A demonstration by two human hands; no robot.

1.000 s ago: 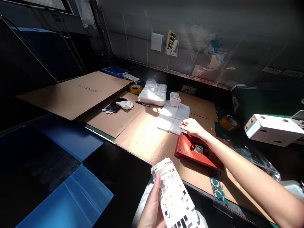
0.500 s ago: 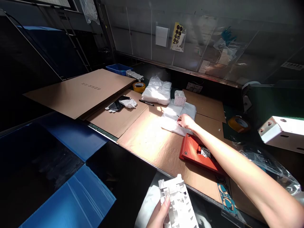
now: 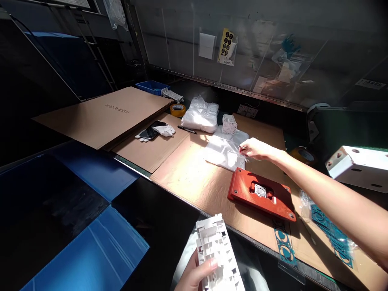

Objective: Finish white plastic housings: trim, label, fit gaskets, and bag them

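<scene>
On the counter (image 3: 131,167), cardboard sheets (image 3: 87,117) lie left, before a bin (image 3: 148,86). Right of them, a phone (image 3: 152,130) lies with gloves (image 3: 165,129), then a pen (image 3: 187,129), a bag bundle (image 3: 200,116) behind it. Right of that, a small part (image 3: 229,124) stands on flat bags (image 3: 216,154). Nearer lies a fixture (image 3: 245,185), strips (image 3: 330,230) to its right. Before the counter, a frame (image 3: 216,244) is in the left grip (image 3: 196,275).

Cardboard (image 3: 188,173) lies open beyond the white part (image 3: 222,250); the red block (image 3: 246,188) obstructs rightward.

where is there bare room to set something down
Bare cardboard lies between the white gloves and the red block; the printed cardboard stack at left also has a bare top. Crowded: around the right hand, plastic bags and red block.
</scene>
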